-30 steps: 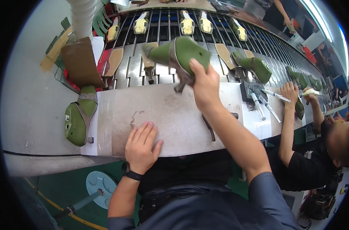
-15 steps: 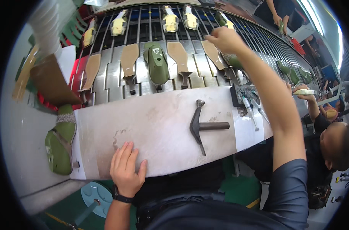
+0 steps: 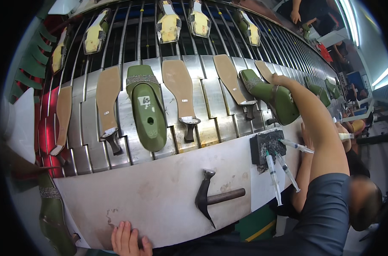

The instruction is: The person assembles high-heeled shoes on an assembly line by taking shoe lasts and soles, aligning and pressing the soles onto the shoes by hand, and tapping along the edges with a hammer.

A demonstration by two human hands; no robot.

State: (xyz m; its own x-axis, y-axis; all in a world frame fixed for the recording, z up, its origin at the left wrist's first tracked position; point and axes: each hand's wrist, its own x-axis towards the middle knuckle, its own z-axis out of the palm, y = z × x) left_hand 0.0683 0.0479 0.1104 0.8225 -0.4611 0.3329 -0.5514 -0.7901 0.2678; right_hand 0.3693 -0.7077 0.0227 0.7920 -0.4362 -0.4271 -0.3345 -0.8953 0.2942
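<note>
moved rightward, right hand [image 3: 282, 80] is beside a tan sole [image 3: 263, 69]; openness and grip i cannot tell.

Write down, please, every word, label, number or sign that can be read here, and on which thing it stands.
I do not copy out text; here is where it stands.
Green shoe last on the metal slats: dark marking on a white sticker, and pale characters near the rounded end.
Tan sole beside it: a small white label, too small to read.
Syringes: any markings are too small.
</note>
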